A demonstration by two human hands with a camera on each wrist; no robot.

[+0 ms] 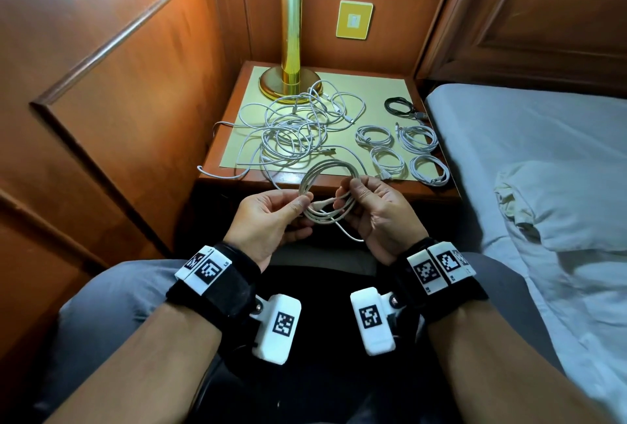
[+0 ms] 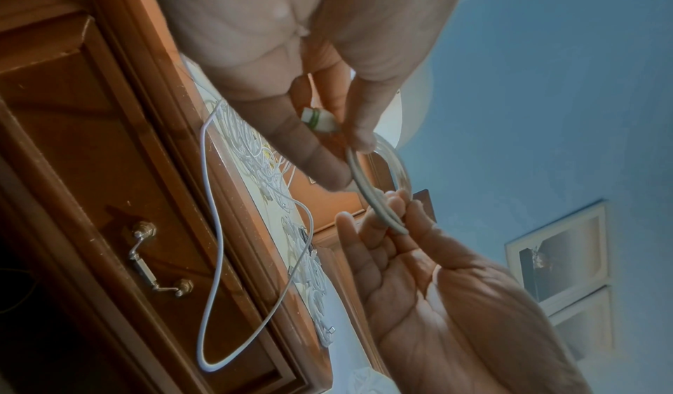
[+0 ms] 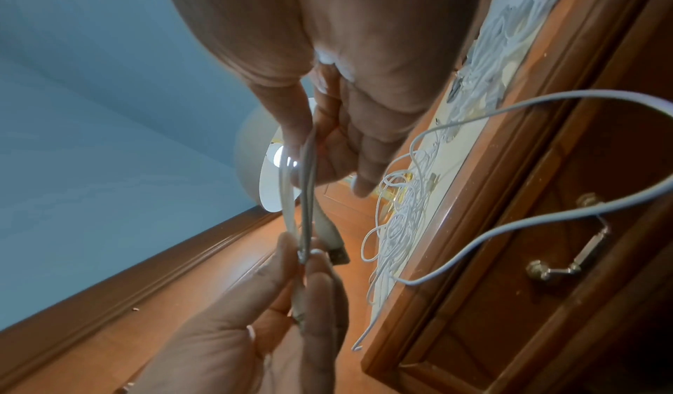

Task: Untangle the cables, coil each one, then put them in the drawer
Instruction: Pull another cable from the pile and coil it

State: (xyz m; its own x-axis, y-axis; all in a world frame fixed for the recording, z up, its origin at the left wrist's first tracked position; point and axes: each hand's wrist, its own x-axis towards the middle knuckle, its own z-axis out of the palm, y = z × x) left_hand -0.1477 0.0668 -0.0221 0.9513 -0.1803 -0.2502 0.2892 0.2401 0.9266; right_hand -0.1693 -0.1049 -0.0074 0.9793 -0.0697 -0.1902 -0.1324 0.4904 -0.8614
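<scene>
Five coiled cables already lie by the tabletop's right edge, and you are coiling another: your left hand and right hand pinch the white coil before the front edge. Next, wind in its hanging tail, drawing it clear of the tangle mid-tabletop.

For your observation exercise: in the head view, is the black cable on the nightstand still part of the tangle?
No: the black cable lies coiled by itself, apart from the white tangle.
</scene>
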